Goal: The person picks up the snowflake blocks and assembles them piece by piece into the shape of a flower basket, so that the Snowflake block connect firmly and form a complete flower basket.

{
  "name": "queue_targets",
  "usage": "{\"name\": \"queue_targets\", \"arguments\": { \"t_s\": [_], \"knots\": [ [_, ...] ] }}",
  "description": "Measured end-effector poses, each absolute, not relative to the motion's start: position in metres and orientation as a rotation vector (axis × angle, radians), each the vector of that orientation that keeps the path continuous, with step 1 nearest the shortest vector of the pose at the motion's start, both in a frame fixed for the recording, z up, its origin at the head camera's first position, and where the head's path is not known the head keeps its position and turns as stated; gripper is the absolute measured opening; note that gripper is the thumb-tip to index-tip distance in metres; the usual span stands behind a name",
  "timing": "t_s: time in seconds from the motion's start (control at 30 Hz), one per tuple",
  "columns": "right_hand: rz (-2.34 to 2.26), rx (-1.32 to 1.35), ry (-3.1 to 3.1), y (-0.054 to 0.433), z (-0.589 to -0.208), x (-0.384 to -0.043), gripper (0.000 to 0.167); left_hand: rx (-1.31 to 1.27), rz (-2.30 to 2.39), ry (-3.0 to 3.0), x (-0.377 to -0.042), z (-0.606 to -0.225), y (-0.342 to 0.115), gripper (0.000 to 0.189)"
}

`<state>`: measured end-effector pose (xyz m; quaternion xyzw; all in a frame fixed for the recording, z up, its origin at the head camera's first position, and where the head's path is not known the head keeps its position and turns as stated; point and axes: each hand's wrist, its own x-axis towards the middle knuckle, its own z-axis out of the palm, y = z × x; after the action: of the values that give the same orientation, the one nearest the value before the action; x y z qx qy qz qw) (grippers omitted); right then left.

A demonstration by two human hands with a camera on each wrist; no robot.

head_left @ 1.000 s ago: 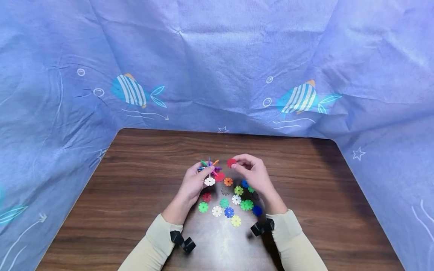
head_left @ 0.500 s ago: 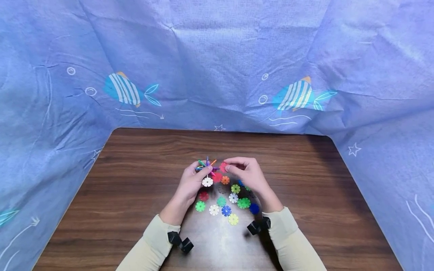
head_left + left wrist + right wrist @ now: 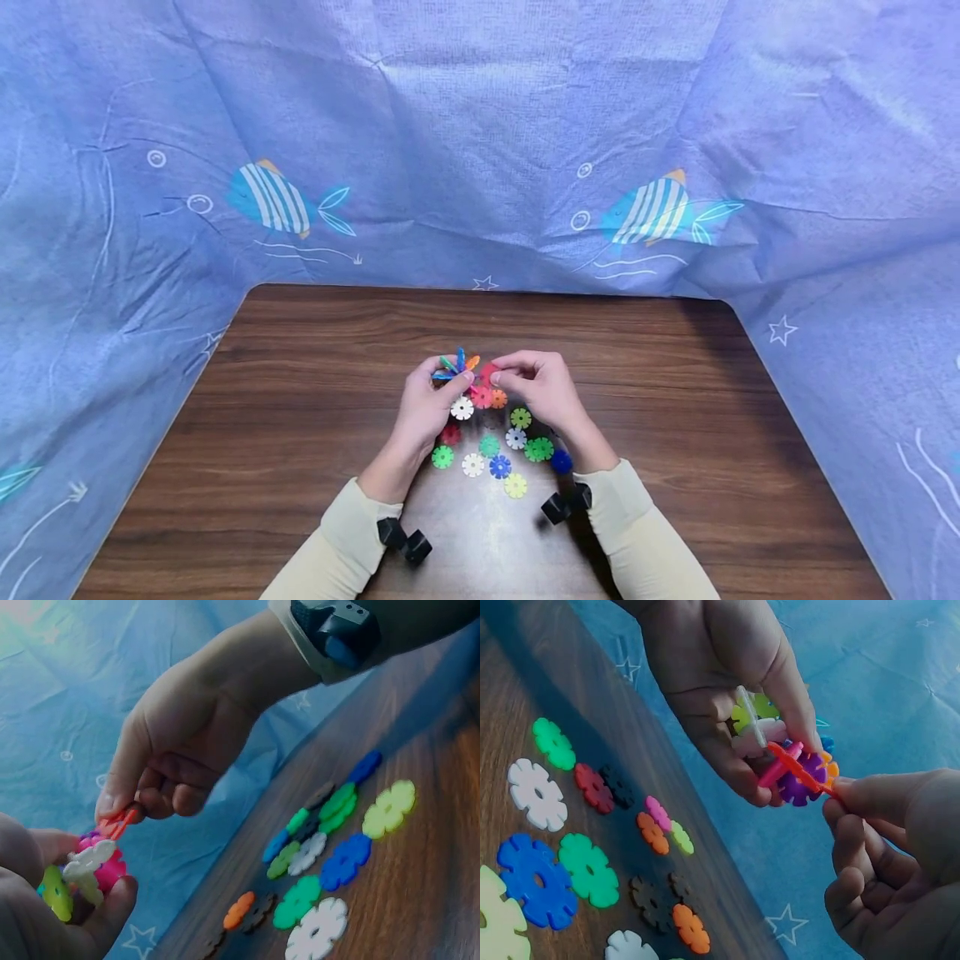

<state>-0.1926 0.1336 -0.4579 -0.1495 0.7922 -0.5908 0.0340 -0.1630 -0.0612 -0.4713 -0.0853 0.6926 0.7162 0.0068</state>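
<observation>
My left hand grips a cluster of interlocked plastic snowflake discs, held above the table. Purple, orange, pink, white and yellow-green discs show in it. A white disc sticks out on its near side. My right hand pinches a red snowflake disc between thumb and fingertips. That disc's edge meets the pink disc of the cluster in the right wrist view. Seen from the left wrist, the red disc sits right at the cluster's upper side.
Several loose snowflake discs lie on the wooden table below and between the hands, among them a blue one, a yellow one and a green one. A blue cloth with printed fish hangs behind the table.
My right hand has moved left with the red disc, bringing it up to the cluster. The cluster has tilted in my left hand, so its disc faces show more.
</observation>
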Motion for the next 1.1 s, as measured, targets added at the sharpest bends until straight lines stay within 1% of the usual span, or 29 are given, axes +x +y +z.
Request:
{"name": "queue_targets", "arguments": {
  "t_s": [0.17, 0.4, 0.53, 0.67, 0.83, 0.97, 1.1],
  "knots": [
    [-1.811, -0.437, 2.434, 0.132, -0.455, -0.193, 0.016, -0.232, 2.245, 2.166, -0.163, -0.471, -0.062, 0.031],
    [-1.961, -0.366, 2.249, 0.135, -0.455, -0.196, 0.024, -0.286, 2.411, 1.866, -0.165, -0.472, -0.06, 0.035],
    [-1.972, -0.331, 2.218, 0.135, -0.456, -0.196, 0.025, -0.263, 2.46, 1.774, -0.165, -0.472, -0.061, 0.038],
    [-1.892, -0.368, 2.249, 0.135, -0.456, -0.195, 0.021, -0.27, 2.431, 1.79, -0.165, -0.472, -0.062, 0.039],
    [-1.83, -0.445, 2.264, 0.141, -0.454, -0.193, 0.022, -0.308, 2.42, 1.709, -0.165, -0.472, -0.063, 0.032],
    [-1.756, -0.512, 2.334, 0.155, -0.453, -0.194, 0.025, -0.309, 2.406, 1.643, -0.166, -0.471, -0.066, 0.031],
    [-1.571, -0.55, 2.5, 0.174, -0.455, -0.201, 0.025, -0.316, 2.398, 1.626, -0.166, -0.47, -0.069, 0.031]
  ]
}}
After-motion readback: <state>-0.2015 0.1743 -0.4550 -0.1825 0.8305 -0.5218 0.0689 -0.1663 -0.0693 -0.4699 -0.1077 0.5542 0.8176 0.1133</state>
